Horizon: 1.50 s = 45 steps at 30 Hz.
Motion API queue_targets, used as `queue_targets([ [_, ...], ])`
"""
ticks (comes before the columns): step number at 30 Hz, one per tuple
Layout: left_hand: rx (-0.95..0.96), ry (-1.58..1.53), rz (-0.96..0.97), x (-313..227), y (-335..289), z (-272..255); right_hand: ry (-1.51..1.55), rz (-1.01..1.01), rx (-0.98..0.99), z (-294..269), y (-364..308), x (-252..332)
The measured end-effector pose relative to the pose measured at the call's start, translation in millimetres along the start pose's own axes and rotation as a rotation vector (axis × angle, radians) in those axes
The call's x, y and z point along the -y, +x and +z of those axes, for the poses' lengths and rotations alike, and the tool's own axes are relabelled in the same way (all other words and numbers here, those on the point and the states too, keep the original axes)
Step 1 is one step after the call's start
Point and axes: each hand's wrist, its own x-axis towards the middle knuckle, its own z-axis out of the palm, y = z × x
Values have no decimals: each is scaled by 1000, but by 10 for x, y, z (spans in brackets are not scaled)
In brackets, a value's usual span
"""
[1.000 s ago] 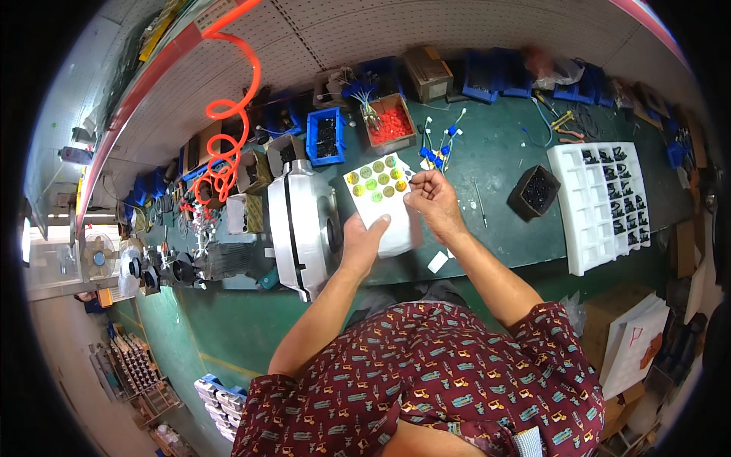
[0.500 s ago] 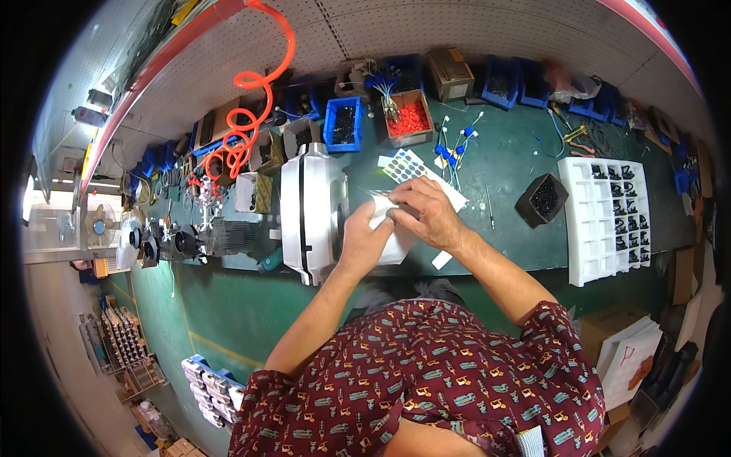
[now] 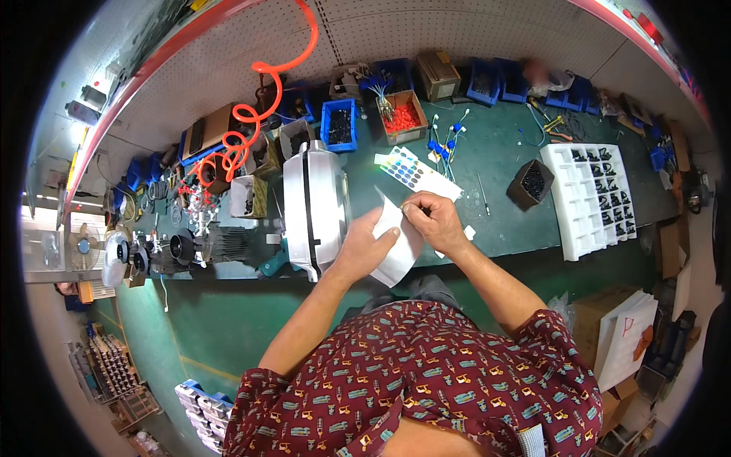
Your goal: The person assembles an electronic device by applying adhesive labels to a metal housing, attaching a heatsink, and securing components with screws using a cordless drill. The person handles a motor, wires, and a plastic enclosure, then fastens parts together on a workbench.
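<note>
My left hand point(image 3: 365, 249) is closed on a white paper sheet point(image 3: 399, 257), thumb on top, holding it tilted over the bench's front edge. At the sheet's upper right edge my right hand point(image 3: 437, 222) is pinched, its fingertips together; a small dark bit shows there, too small to name. Left of the hands stands a rounded silver metal housing point(image 3: 326, 202) with a black band around it. Just beyond my hands a sheet of round dark stickers point(image 3: 411, 169) lies on the bench, with white paper point(image 3: 442, 186) beside it.
A white foam tray point(image 3: 563, 202) of black parts and a dark bin point(image 3: 531, 184) stand at right. Further back are a blue bin point(image 3: 339, 126), a box of red parts point(image 3: 403, 122) and blue-capped wires point(image 3: 443, 148). A coiled red hose point(image 3: 245, 114) hangs at left.
The white sheet, folded between both hands before, now hangs open from my left hand. My right hand has drawn slightly away to the right, and the view has shifted a little.
</note>
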Motion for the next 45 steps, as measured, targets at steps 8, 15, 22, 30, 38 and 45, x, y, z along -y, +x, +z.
queue_targets([
  [8, 29, -36, 122, 299, -306, -20, -141, 17, -353, 372, -127, -4],
  [15, 77, -605, -79, 516, -476, -233, -271, -120, -104, 797, -357, 120],
  [22, 49, -733, -83, 649, -624, -486, 118, 283, -87, 1048, -62, 180],
  [30, 74, -641, -113, 830, -771, -639, 38, 334, -41, 1305, 31, 144],
  [38, -24, -347, -121, 968, -972, -710, -34, 409, -1, 1552, 32, -40],
  [45, -72, 6, -162, 1220, -1245, -774, 44, 416, -117, 1877, 204, -532],
])
